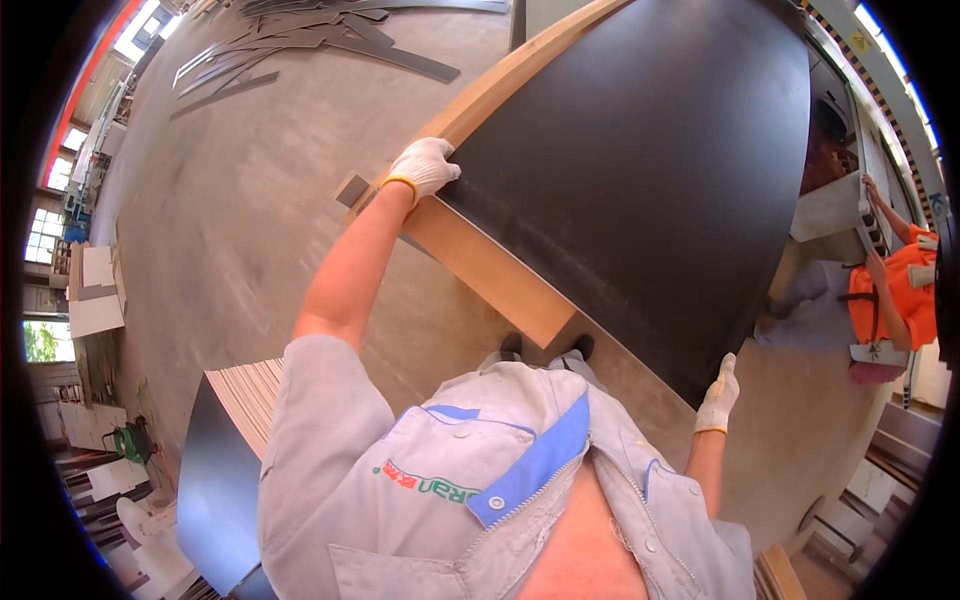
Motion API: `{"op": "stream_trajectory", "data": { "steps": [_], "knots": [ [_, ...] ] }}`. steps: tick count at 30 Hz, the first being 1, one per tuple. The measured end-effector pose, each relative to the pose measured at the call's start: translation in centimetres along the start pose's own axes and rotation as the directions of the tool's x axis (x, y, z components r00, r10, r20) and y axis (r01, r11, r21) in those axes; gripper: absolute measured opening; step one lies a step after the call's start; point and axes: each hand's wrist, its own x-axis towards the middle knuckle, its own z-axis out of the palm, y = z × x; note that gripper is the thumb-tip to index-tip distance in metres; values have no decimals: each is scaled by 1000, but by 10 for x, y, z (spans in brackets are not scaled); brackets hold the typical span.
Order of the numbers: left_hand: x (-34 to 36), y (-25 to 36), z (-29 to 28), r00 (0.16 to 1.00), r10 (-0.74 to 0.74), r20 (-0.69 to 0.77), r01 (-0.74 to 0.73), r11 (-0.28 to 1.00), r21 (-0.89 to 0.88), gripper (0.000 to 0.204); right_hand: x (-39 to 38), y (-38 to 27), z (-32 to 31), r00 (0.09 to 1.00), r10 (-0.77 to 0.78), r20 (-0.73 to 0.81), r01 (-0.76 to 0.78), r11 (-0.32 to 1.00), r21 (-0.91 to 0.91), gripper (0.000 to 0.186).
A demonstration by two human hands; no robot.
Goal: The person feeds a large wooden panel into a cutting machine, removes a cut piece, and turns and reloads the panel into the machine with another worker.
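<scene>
The gloved left hand (424,167) and right hand (717,396) grip corners of a dull-black, pale-edged panel (640,190); concrete floor (250,200) spreads leftward.

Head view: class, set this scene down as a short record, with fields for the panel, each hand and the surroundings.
Panel: large, flat black panel, with light wood showing beneath it
Left: left hand, white-gloved, gripping the panel's near left corner
Right: right hand, white-gloved, at the near right corner; exact grip unclear
Upper left: dark strips piled loosely on the floor
Lower left: stack of boards
Far right: co-worker in an orange top
</scene>
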Motion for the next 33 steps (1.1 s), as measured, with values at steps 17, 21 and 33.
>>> {"op": "stream_trajectory", "data": {
  "steps": [17,21,33],
  "knots": [
    [-2,-8,-6,1000,19,2,-20,996,89,43,-16,7,-4,999,-7,-40,5,999,-44,64],
    [-17,-4,-10,999,-10,32,5,988,155,37,-30,5,-18,998,-26,60,34,990,-139,52],
    [-10,-8,-6,995,-94,-26,97,975,200,37,-166,-75,38,970,-99,220,240,292,-926,147]
  ]
}}
